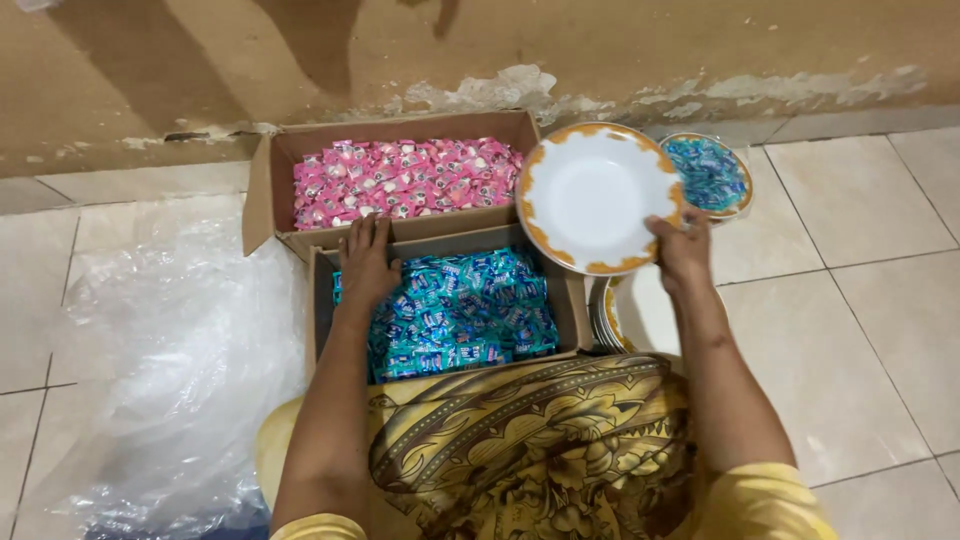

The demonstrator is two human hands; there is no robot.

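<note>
**One plate filled, one plate empty in the hand**

The right hand [683, 250] has its grip pinched on the lower right rim of a white plate with an orange border [598, 197], and holds it tilted up above the boxes. This plate is empty. The left hand [366, 262] lies flat, fingers spread, on the blue wrapped candies [470, 315] at the far left corner of the near cardboard box [573, 310]; it holds nothing that I can see.

Behind this box stands a second cardboard box [262, 190] full of pink wrapped candies [405, 178]. A stack of plates [625, 315] waits on the floor tiles [850, 260] below the raised plate. Near the wall, a small plate with blue candies [708, 172] is already filled. So one serving looks done, and the stack is left. A clear plastic sheet [170, 370] lies at the left.
</note>
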